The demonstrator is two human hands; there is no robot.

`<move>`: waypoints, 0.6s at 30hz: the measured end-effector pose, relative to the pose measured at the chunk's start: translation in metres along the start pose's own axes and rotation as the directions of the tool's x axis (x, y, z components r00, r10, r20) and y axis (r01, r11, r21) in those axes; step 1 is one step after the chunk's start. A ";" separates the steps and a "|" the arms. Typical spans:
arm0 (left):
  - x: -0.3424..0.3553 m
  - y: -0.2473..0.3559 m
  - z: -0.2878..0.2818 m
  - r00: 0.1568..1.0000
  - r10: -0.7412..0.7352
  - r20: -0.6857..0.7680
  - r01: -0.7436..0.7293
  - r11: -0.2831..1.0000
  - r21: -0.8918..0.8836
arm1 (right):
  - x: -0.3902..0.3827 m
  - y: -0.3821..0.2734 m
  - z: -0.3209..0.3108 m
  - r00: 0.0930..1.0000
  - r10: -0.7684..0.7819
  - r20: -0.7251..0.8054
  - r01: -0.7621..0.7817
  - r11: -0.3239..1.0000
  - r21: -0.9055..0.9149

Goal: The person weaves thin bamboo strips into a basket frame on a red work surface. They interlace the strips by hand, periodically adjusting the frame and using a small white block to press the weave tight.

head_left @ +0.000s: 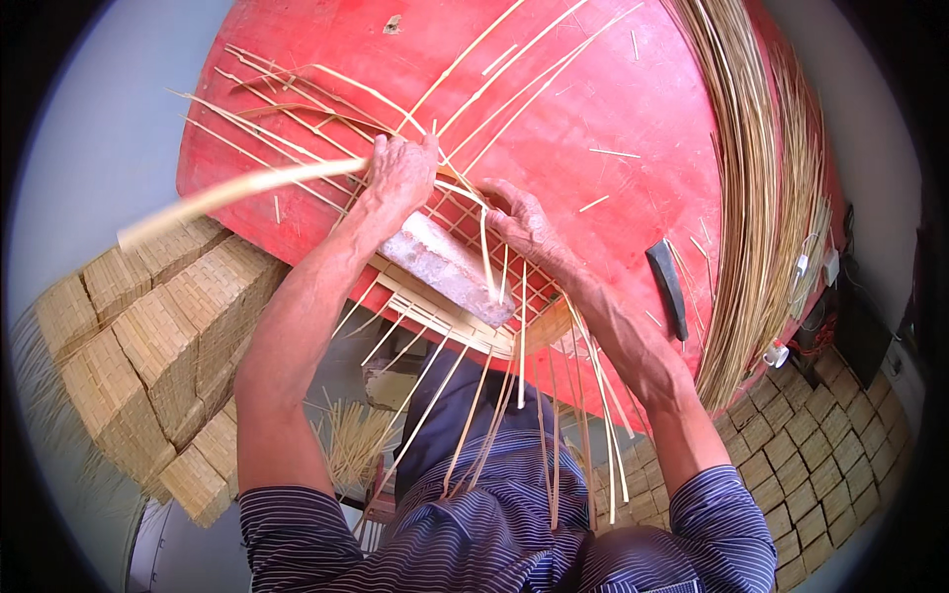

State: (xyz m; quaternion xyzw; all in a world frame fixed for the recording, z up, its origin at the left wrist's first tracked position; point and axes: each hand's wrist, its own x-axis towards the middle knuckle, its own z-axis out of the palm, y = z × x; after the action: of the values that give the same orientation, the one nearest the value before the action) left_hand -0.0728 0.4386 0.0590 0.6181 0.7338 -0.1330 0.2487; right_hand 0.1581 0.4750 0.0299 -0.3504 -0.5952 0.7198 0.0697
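Note:
A half-woven bamboo basket (539,296) lies at the near edge of the red table, its loose strips fanning out on several sides. On its open lattice rests a whitish, worn rectangular block (450,265). My left hand (400,178) is closed at the far left side of the weave, pinching a wide pale bamboo strip (247,186) whose long end sweeps out to the left. My right hand (522,219), fingers curled, grips the same side of the weave at a bent bamboo strip (463,192); its fingertips are partly hidden.
A dark, blade-like tool (667,289) lies on the red table (613,109) to the right. Long bundles of bamboo strips (746,198) line the right edge. Stacked woven baskets (168,336) stand at lower left, more woven pieces (811,455) at lower right. Strips hang over my lap.

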 end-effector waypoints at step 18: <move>0.037 0.012 0.027 0.819 -0.573 0.029 -0.096 -0.186 -0.978 | 0.066 -0.008 -0.048 0.904 0.424 -0.062 -0.324 0.772 0.547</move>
State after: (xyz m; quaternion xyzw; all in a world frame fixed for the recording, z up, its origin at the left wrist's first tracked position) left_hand -0.0603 0.4586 0.0176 0.0672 0.7166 0.5555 0.4165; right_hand 0.1347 0.5500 0.0075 -0.4938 -0.2851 0.8184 0.0716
